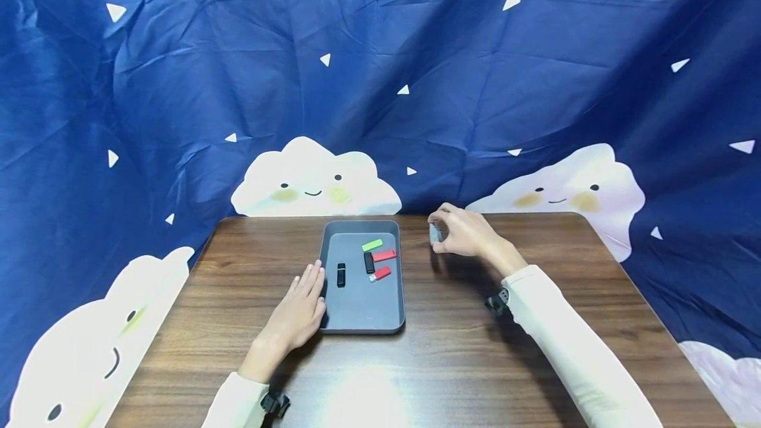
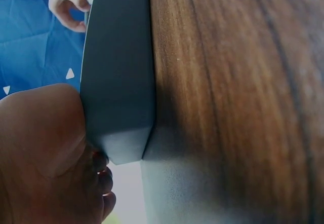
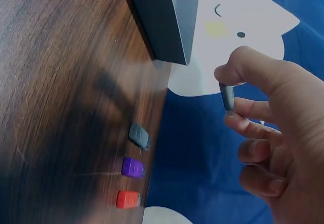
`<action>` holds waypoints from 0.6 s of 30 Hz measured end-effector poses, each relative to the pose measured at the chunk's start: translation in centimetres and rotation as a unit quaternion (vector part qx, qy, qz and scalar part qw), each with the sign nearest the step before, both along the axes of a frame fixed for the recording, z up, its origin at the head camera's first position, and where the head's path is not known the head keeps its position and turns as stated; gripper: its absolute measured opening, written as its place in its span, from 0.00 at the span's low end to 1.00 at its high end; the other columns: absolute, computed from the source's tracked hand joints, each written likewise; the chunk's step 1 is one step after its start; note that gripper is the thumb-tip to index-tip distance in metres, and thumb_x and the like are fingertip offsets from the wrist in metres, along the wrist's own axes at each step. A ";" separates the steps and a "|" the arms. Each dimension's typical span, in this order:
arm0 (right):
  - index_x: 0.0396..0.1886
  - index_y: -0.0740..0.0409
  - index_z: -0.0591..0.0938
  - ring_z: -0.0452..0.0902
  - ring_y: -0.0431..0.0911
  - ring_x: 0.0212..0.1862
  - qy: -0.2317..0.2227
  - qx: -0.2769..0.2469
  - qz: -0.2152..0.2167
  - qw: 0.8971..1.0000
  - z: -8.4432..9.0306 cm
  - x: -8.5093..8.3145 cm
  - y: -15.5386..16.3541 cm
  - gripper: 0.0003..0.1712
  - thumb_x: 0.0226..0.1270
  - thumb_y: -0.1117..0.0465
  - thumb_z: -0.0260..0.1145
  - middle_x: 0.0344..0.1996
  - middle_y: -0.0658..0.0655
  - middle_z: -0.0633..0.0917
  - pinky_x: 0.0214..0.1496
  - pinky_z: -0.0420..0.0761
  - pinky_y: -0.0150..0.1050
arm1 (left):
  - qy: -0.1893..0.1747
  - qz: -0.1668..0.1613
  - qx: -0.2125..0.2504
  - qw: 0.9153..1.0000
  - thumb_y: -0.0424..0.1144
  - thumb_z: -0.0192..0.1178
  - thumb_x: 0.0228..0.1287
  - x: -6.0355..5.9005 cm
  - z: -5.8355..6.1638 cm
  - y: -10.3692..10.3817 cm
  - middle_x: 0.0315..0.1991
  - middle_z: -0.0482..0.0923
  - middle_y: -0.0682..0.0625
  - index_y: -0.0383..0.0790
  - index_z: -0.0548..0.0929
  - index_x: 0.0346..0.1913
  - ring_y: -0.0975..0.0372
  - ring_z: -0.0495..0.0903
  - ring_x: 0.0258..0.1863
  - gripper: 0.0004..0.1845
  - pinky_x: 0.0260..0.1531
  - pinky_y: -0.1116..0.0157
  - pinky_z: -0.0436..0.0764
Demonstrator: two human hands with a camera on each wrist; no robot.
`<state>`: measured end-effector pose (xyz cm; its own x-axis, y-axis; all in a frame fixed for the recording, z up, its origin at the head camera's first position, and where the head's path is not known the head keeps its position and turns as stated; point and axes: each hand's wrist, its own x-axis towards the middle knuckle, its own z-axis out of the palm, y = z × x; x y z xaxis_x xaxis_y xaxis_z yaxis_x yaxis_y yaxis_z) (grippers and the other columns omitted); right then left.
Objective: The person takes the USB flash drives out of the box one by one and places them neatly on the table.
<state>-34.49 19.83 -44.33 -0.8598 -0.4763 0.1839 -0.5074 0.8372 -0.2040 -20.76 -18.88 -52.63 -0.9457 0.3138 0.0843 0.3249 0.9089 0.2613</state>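
Lower left of centre, the left hand [image 1: 299, 311] touches the tray [image 1: 362, 312] with straight fingers, maybe to steady it. Right of centre, the right hand [image 1: 466, 233] pinches a grey stick's [image 1: 435, 234] ends, likely so it can't slip.

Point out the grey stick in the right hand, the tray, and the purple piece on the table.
Grey stick [image 3: 227, 97]: right wrist view, middle of its body.
Tray [image 1: 362, 307]: head view, bare floor toward its near end.
Purple piece [image 3: 132, 168]: right wrist view, middle of its face.
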 end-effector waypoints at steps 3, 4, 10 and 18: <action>0.59 0.49 0.88 0.83 0.45 0.42 0.000 -0.004 -0.009 1.000 0.2 0.2 0.8 0.32 0.53 0.46 0.78 0.54 0.50 0.84 0.47 0.85 0.53 | 0.002 -0.001 -0.001 1.000 0.38 0.47 0.83 0.0 0.0 0.1 0.86 0.50 0.35 0.25 0.57 0.82 0.43 0.52 0.86 0.33 0.85 0.43 0.56; 0.59 0.49 0.88 0.83 0.46 0.43 0.001 -0.005 -0.011 1.000 0.2 0.3 1.0 0.32 0.53 0.46 0.78 0.54 0.50 0.84 0.47 0.85 0.53 | 0.004 -0.001 -0.001 1.000 0.38 0.47 0.83 0.0 0.1 0.1 0.86 0.51 0.35 0.25 0.58 0.82 0.43 0.52 0.86 0.33 0.85 0.43 0.57; 0.58 0.50 0.88 0.82 0.48 0.42 0.004 -0.006 -0.018 1.000 0.4 0.6 2.3 0.31 0.53 0.46 0.78 0.54 0.52 0.85 0.44 0.85 0.53 | 0.005 -0.003 0.002 1.000 0.38 0.48 0.82 0.1 0.2 0.1 0.86 0.52 0.34 0.24 0.58 0.82 0.42 0.54 0.86 0.33 0.84 0.42 0.58; 0.57 0.50 0.87 0.83 0.52 0.49 0.004 -0.015 -0.036 0.999 0.0 0.8 4.1 0.32 0.51 0.47 0.79 0.56 0.53 0.85 0.49 0.85 0.58 | 0.004 0.001 0.000 1.000 0.37 0.48 0.82 0.1 0.2 0.2 0.86 0.51 0.35 0.24 0.58 0.82 0.42 0.53 0.86 0.33 0.85 0.43 0.57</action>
